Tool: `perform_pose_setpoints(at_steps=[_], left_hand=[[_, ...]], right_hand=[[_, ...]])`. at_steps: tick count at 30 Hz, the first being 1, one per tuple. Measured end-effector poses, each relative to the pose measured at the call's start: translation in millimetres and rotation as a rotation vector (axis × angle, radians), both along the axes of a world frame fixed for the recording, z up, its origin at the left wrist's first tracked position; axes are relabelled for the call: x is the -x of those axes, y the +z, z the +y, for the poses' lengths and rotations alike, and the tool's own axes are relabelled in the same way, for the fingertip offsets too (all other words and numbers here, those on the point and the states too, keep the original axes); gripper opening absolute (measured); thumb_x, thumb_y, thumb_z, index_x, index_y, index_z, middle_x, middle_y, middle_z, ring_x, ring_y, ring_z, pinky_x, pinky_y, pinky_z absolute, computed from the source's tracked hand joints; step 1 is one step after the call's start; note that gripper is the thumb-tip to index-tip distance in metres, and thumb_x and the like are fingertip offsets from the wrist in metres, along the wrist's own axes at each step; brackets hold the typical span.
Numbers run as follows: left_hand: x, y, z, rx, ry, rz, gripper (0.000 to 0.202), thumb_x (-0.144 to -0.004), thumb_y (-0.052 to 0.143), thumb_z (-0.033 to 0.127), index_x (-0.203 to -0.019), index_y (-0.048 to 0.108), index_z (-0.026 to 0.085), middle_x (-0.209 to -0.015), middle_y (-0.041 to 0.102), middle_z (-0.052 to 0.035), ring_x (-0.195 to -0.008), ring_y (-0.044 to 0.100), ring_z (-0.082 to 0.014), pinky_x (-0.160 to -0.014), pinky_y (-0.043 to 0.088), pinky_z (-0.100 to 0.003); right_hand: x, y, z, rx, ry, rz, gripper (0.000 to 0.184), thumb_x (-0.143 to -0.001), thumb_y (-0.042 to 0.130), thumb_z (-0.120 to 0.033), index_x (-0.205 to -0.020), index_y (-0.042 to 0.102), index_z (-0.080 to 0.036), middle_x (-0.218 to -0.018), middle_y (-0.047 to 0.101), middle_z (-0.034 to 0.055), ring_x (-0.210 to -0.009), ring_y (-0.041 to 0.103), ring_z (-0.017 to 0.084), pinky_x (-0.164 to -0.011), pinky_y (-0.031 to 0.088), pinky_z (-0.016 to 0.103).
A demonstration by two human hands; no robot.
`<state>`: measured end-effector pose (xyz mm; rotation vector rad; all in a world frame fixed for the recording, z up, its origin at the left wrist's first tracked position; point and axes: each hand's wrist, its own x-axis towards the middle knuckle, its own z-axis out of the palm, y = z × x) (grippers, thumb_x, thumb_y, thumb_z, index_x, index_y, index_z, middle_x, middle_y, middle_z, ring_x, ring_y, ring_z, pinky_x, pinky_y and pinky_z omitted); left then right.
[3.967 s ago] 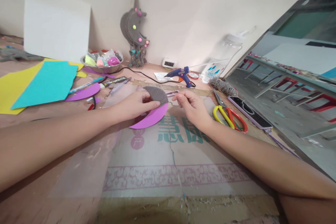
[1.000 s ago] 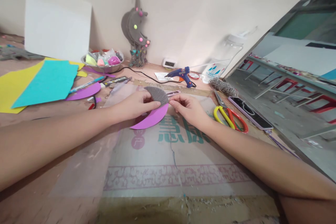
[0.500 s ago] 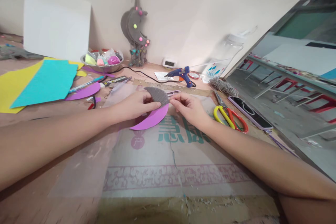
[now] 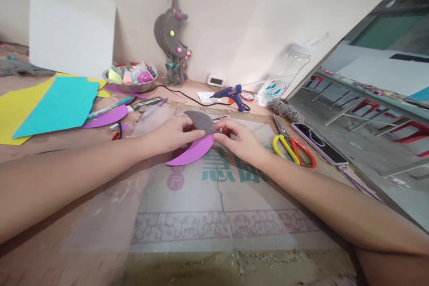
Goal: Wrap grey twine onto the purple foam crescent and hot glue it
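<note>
A purple crescent-shaped foam or paper piece [image 4: 192, 153], partly covered with rows of grey yarn [image 4: 202, 124], is held over the printed plastic sheet [image 4: 187, 205]. My left hand [image 4: 176, 133] grips the crescent from the left, thumb on top of the grey rows. At the right edge of the grey part, my right hand [image 4: 236, 137] is closed in a pinch, thumb and index finger together near the yarn's end. The strand between those fingertips is too small to make out clearly. The lower purple tip of the crescent shows bare.
Scissors [image 4: 291, 145], a phone [image 4: 318, 144] and a grey yarn skein [image 4: 285, 111] lie to the right. Behind stand a blue glue gun [image 4: 233, 96], a bottle [image 4: 288, 69] and a metal bowl [image 4: 130, 86]. Blue sheets [image 4: 56, 107] lie left; a decorated grey moon [image 4: 172, 33] hangs behind.
My right hand has shifted slightly left and down along the crescent's right edge, its fingertips now lower. The left hand has kept its hold.
</note>
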<state>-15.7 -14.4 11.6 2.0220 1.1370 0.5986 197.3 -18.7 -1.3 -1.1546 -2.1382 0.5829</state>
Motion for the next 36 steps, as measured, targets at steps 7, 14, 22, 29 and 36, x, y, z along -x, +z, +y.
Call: perform_pose_setpoints(at_steps=[7, 14, 22, 29, 36], left_hand=[[-1.1, 5.2, -3.4, -0.08, -0.031, 0.084, 0.033, -0.082, 0.052, 0.042, -0.061, 0.048, 0.017, -0.056, 0.05, 0.0025, -0.049, 0.044, -0.0093, -0.046, 0.03, -0.024], [-2.5, 5.0, -4.0, -0.076, -0.051, 0.099, 0.033, -0.081, 0.05, 0.041, -0.059, 0.048, 0.017, -0.054, 0.048, 0.0022, -0.049, 0.043, -0.0101, -0.046, 0.028, -0.025], [-0.4, 1.5, -1.7, -0.041, -0.044, 0.051, 0.033, -0.082, 0.05, 0.044, -0.064, 0.051, 0.016, -0.058, 0.05, 0.0012, -0.051, 0.046, -0.0109, -0.046, 0.03, -0.024], [-0.7, 1.9, -2.5, -0.008, -0.054, -0.005, 0.03, -0.083, 0.05, 0.041, -0.066, 0.052, 0.016, -0.06, 0.049, 0.0021, -0.052, 0.047, -0.0103, -0.047, 0.032, -0.023], [-0.6, 2.0, -3.0, -0.021, -0.031, 0.031, 0.031, -0.082, 0.051, 0.042, -0.065, 0.05, 0.016, -0.059, 0.049, 0.0022, -0.052, 0.046, -0.0104, -0.047, 0.031, -0.024]], right_hand=[[0.8, -0.2, -1.6, -0.004, -0.01, 0.008, 0.012, -0.081, 0.059, -0.031, -0.081, 0.059, -0.019, -0.075, 0.058, 0.0004, -0.065, 0.046, 0.012, -0.059, 0.037, 0.026], [2.0, 1.5, -3.4, -0.007, 0.005, 0.023, 0.012, -0.083, 0.056, -0.029, -0.08, 0.06, -0.018, -0.075, 0.058, 0.0013, -0.069, 0.05, 0.013, -0.062, 0.039, 0.026], [0.4, 3.2, -3.9, -0.018, 0.043, 0.032, 0.02, -0.089, 0.048, -0.031, -0.08, 0.061, -0.018, -0.082, 0.062, 0.003, -0.078, 0.055, 0.015, -0.073, 0.043, 0.029], [-1.1, 0.8, -1.2, 0.027, -0.012, 0.107, 0.021, -0.087, 0.052, -0.037, -0.091, 0.063, -0.019, -0.088, 0.065, 0.0034, -0.08, 0.057, 0.016, -0.073, 0.044, 0.03], [-0.2, 0.6, -0.4, -0.045, 0.04, 0.077, 0.017, -0.088, 0.052, -0.029, -0.081, 0.062, -0.019, -0.085, 0.064, 0.0034, -0.083, 0.057, 0.016, -0.078, 0.044, 0.031]])
